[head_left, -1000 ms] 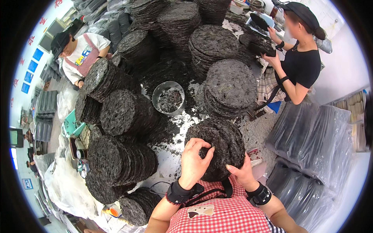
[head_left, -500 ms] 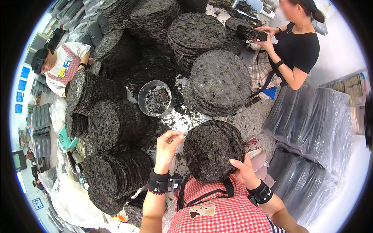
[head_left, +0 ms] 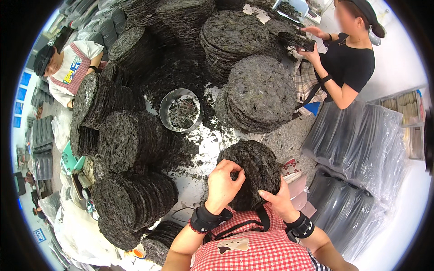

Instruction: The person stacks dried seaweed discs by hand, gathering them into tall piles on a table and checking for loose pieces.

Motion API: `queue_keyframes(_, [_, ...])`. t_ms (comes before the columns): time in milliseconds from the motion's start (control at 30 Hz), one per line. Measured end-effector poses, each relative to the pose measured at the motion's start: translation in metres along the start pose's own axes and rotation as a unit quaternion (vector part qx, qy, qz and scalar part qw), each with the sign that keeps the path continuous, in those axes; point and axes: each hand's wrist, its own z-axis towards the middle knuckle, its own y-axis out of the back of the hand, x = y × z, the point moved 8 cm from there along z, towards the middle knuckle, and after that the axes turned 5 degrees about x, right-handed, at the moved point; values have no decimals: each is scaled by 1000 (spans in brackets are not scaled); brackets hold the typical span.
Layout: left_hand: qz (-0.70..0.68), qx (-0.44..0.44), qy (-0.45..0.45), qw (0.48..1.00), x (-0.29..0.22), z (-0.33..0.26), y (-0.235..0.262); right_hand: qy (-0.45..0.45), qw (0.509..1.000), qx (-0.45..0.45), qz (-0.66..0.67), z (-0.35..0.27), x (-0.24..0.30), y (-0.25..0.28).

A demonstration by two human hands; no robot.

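A round, dark cake of dried seaweed (head_left: 254,159) is tilted up in front of my apron. My right hand (head_left: 281,199) grips its right edge, thumb on the near face and the other fingers behind. Over the left part of that face is my left hand (head_left: 226,186), thumb and forefinger pinched together. Whatever lies between those fingertips is too small to make out. Beyond the cake stands a tall stack of seaweed rounds (head_left: 260,95). A round metal bowl (head_left: 163,110) with dark scraps in it sits farther off to the left.
More seaweed stacks (head_left: 131,198) line the left side. Plastic-wrapped dark bundles (head_left: 352,135) lie at the right. Pale table top (head_left: 212,147) littered with flakes shows in the middle. One co-worker (head_left: 348,58) handles seaweed at the far right; another (head_left: 74,67) is at the far left.
My left hand has moved right and nearer, from beside the seaweed cake to over its face, still pinched. The cake has turned slightly in my right hand.
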Motion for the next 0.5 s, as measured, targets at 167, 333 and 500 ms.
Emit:
queue_keyframes(167, [-14,-6,-36,999,0,-1,-1,-3,1000,-2,-22,-7,3,1])
queue_keyframes(333, [-433,112,98,889,54,14,-14,-16,999,-48,14,-18,-6,32])
queue_keyframes(500, [-448,113,124,878,70,33,-2,-16,994,-63,85,-24,-4,31])
